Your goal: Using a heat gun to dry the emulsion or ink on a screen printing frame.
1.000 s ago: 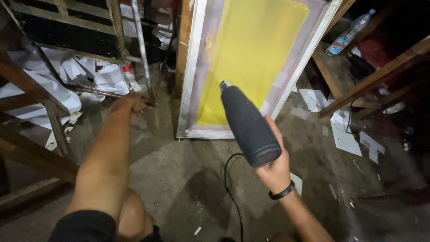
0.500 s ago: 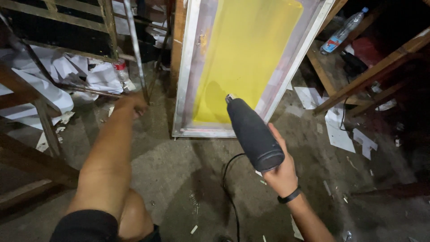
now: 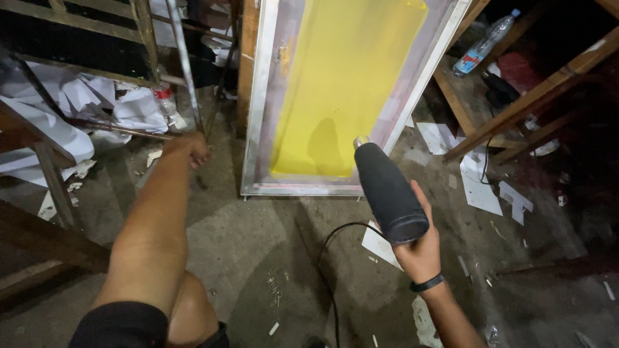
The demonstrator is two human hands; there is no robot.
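Observation:
My right hand (image 3: pixel 420 248) grips a black heat gun (image 3: pixel 387 190) with its metal nozzle aimed at the lower right of a yellow mesh screen (image 3: pixel 345 84) in a pale metal frame (image 3: pixel 258 116). The frame leans upright on the concrete floor. A black cord (image 3: pixel 329 258) runs from the gun down to the floor. My left hand (image 3: pixel 190 147) reaches out to the left of the frame, fingers curled near a thin metal rod (image 3: pixel 184 64); whether it grips anything is unclear. My left knee (image 3: pixel 193 316) shows at the bottom.
Crumpled white paper (image 3: pixel 97 106) and wooden slats (image 3: pixel 45 161) lie at the left. A plastic bottle (image 3: pixel 483 42) sits among wooden beams (image 3: pixel 535 96) at the right. Paper scraps (image 3: pixel 480 187) litter the concrete floor (image 3: pixel 258 258).
The heat gun has shifted slightly right and lower relative to the screen, still aimed at its lower part. My left arm stays stretched out to the left.

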